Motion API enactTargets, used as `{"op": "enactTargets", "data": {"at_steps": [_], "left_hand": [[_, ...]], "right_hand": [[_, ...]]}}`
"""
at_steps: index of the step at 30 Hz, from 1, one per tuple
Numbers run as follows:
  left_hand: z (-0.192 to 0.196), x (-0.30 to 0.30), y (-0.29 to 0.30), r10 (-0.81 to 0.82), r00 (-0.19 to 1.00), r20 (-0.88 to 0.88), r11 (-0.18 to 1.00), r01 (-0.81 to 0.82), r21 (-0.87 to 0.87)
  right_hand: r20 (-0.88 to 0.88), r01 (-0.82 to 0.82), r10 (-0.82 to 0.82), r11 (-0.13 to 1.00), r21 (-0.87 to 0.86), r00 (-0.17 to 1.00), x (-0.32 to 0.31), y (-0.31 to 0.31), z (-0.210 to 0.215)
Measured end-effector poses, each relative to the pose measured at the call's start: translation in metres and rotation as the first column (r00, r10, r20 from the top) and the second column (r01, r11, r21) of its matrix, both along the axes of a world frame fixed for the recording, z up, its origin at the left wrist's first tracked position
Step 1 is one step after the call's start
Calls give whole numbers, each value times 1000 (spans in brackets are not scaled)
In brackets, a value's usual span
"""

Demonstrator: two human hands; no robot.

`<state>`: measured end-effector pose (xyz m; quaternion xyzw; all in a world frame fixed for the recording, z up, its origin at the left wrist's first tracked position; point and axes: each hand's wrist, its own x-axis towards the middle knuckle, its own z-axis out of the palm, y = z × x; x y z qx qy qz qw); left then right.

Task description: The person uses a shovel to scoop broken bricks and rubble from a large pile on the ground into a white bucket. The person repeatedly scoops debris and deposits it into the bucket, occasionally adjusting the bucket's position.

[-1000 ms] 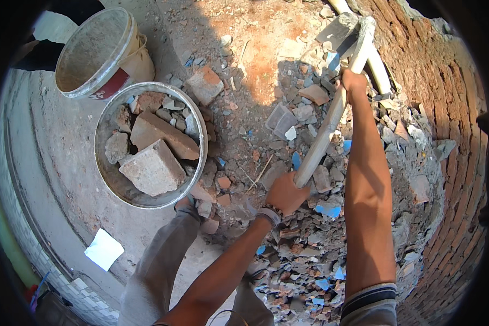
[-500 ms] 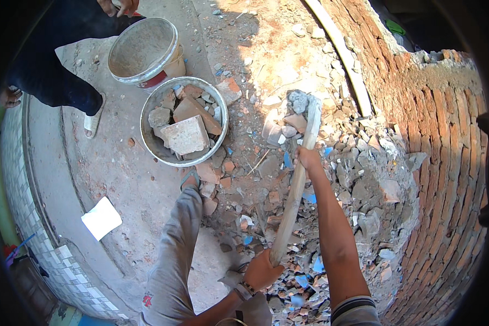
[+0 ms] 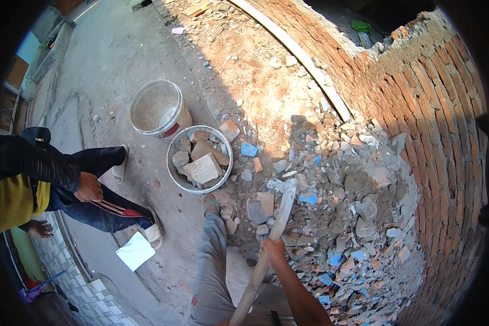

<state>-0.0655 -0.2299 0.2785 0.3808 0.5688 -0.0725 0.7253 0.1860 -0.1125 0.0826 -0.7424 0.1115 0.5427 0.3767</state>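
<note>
A hoe with a long, pale wooden handle (image 3: 262, 264) slants from the bottom edge up into the rubble. Its dusty grey head (image 3: 280, 186) rests among brick pieces, with the blade mostly hidden. My right hand (image 3: 274, 250) is closed round the middle of the handle. My left hand is out of view, and the handle's near end runs off the lower edge. Up and left of the hoe stands a round bucket (image 3: 172, 173) loaded with brick and concrete chunks (image 3: 205, 168).
Behind the loaded bucket a second bucket (image 3: 138, 126) leans, nothing visible inside. Another person (image 3: 89, 187) stands at left, by a white sheet (image 3: 136, 251). Rubble (image 3: 358, 239) spreads to the broken brick wall (image 3: 440, 125); a pale pipe (image 3: 304, 57) lies beyond. My foot (image 3: 212, 206) is beside the loaded bucket.
The hoe has been drawn back toward me, with brick pieces now nearer. My left hand has left the view. The other person has moved away from the buckets, and the view has shifted.
</note>
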Motion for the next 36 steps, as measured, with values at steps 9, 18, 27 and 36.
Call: {"op": "enactTargets", "data": {"at_steps": [9, 18, 27, 36], "left_hand": [[-55, 43, 65, -187, 981, -46, 978, 190, 84], [-214, 187, 294, 403, 904, 146, 809, -426, 404], [-154, 246, 294, 608, 776, 167, 790, -612, -32], [-78, 223, 93, 595, 802, 56, 742, -522, -420]], "right_hand": [[103, -19, -6, 969, 246, 995, 56, 116, 39], [647, -692, 476, 713, 112, 596, 68, 483, -102], [391, -862, 818, 496, -105, 422, 90, 481, -106], [428, -853, 806, 504, -133, 409, 132, 212, -111]]}}
